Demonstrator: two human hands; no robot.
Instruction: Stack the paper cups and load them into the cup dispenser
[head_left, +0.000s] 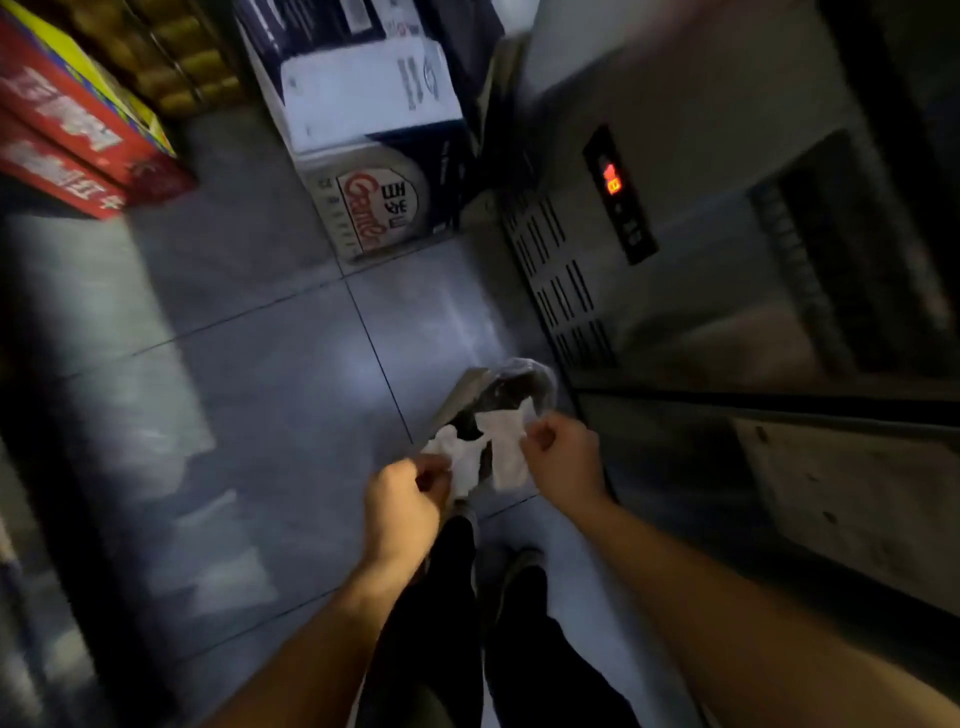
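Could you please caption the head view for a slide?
Both hands, left and right, pinch white wrapping above a bin.

Dim room, tiled floor. A person stands with both arms out: left hand and right hand each pinch an edge of a crumpled white sheet, above a lined waste bin. Steel appliance at right, red display lit. Cartons stacked beyond.

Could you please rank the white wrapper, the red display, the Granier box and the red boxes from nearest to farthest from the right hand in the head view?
From the right hand:
1. White wrapper, pinched in it.
2. Red display, up on the steel unit.
3. Granier box, on the floor ahead.
4. Red boxes, far upper left.
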